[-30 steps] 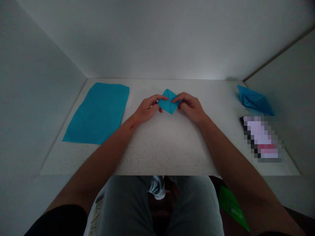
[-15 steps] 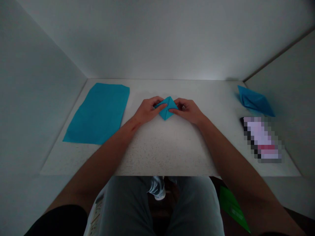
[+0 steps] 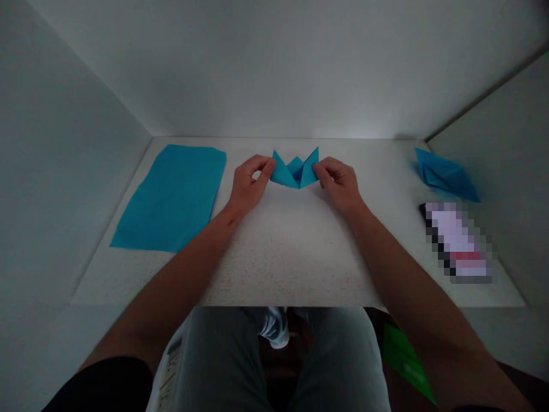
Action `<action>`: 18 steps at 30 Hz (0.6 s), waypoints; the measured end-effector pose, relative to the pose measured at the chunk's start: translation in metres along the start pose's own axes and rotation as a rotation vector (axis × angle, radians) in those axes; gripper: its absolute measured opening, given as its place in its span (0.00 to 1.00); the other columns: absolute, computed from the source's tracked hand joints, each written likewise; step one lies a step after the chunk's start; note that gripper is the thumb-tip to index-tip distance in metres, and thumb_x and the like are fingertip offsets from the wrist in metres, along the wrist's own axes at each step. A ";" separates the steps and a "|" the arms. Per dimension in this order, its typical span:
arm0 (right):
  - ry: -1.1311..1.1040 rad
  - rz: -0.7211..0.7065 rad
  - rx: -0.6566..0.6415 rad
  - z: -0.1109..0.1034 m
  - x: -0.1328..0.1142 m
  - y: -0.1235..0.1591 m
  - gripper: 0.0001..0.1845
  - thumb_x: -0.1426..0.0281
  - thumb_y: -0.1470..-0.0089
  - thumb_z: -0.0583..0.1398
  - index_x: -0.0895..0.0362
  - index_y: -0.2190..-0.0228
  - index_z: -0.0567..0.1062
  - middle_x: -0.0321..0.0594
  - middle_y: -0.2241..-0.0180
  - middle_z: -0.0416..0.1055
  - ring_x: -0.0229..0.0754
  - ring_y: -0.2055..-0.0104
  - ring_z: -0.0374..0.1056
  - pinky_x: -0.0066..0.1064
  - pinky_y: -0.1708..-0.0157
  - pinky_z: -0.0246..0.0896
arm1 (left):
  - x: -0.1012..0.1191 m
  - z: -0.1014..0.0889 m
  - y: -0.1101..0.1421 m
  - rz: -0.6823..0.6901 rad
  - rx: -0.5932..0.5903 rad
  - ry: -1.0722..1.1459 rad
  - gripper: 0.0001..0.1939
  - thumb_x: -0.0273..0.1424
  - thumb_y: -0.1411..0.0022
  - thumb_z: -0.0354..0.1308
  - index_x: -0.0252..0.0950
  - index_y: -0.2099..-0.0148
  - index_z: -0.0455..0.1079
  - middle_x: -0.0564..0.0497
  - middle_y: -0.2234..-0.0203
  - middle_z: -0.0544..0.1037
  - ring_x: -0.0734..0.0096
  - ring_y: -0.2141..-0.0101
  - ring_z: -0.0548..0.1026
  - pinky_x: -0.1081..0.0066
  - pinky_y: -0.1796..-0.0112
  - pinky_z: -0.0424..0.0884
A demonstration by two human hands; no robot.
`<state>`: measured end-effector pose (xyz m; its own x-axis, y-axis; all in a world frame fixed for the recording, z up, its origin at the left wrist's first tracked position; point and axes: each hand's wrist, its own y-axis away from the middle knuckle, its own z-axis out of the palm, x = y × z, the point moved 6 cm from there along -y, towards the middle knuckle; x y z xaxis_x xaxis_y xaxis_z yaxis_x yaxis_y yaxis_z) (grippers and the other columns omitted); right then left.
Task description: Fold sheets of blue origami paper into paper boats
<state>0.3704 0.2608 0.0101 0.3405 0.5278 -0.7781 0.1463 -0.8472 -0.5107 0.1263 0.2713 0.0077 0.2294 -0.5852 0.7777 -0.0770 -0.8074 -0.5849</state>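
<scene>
A small folded blue paper piece [image 3: 295,170] hangs just above the white table [image 3: 283,252] at its far middle, spread into a boat-like shape with two raised points and a peak between them. My left hand [image 3: 247,184] pinches its left point between thumb and fingers. My right hand [image 3: 338,182] pinches its right point the same way. Both hands are closed on the paper.
A flat blue paper sheet [image 3: 171,195] lies on the table's left side. A finished blue paper boat [image 3: 444,174] sits at the far right, with a blurred dark phone-like object [image 3: 457,240] in front of it. Walls close in on three sides. My knees show below the table edge.
The paper was a closed diamond held between both hands. My hands have moved apart and slightly away from me, pulling its sides outward so it opened into a boat-like shape.
</scene>
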 end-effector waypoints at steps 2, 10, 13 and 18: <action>-0.067 0.062 0.070 -0.005 0.011 0.000 0.28 0.42 0.34 0.65 0.52 0.70 0.76 0.33 0.75 0.68 0.36 0.76 0.61 0.32 0.75 0.59 | -0.012 -0.006 -0.001 -0.055 0.125 0.073 0.26 0.59 0.26 0.59 0.40 0.60 0.72 0.52 0.68 0.80 0.70 0.66 0.81 0.70 0.61 0.78; -0.263 0.122 0.078 0.001 0.030 -0.002 0.27 0.39 0.36 0.65 0.48 0.56 0.77 0.33 0.69 0.75 0.34 0.78 0.66 0.27 0.82 0.63 | -0.035 0.005 0.001 -0.212 0.128 0.367 0.31 0.65 0.34 0.63 0.43 0.52 0.69 0.54 0.67 0.78 0.67 0.63 0.84 0.68 0.61 0.83; -0.271 0.125 0.036 0.003 0.026 -0.001 0.27 0.39 0.36 0.65 0.49 0.55 0.77 0.34 0.70 0.76 0.34 0.77 0.66 0.27 0.82 0.63 | -0.026 0.012 0.003 -0.251 -0.037 0.328 0.33 0.59 0.46 0.77 0.40 0.52 0.75 0.51 0.67 0.83 0.63 0.64 0.85 0.67 0.61 0.83; -0.231 0.159 -0.043 0.006 0.016 0.003 0.29 0.38 0.40 0.68 0.51 0.59 0.79 0.35 0.71 0.76 0.36 0.77 0.65 0.29 0.79 0.64 | -0.014 0.015 0.007 -0.322 -0.113 0.270 0.28 0.57 0.44 0.76 0.37 0.59 0.81 0.45 0.65 0.88 0.57 0.65 0.87 0.61 0.61 0.86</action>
<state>0.3702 0.2671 -0.0060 0.1423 0.3839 -0.9124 0.1486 -0.9196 -0.3637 0.1375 0.2752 -0.0105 -0.0017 -0.2884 0.9575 -0.1523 -0.9463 -0.2853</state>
